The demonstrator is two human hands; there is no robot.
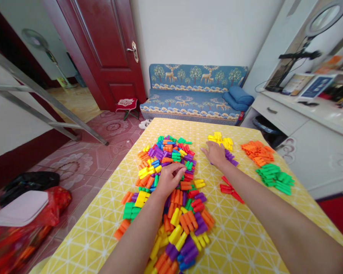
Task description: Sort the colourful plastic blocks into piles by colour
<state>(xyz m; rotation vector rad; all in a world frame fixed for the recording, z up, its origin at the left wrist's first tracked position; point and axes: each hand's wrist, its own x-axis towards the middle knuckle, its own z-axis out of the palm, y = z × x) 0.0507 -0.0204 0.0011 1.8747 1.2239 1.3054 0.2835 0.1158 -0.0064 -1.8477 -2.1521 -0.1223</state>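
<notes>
Multicoloured, ribbed plastic pieces [188,221] are remaining unsorted beneath the left fingers [176,167], and single-colour piles [257,152] are lying around the right fingers [211,146], each grip being indiscernible

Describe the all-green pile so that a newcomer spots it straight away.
Start at the yellow table with its white-lined pattern and look along its right-hand side. Two single-colour piles lie there: the orange pile and, just nearer the camera, the green pile. Every visible piece in it is green, unlike its orange neighbour and the large mixed heap further left.
</notes>
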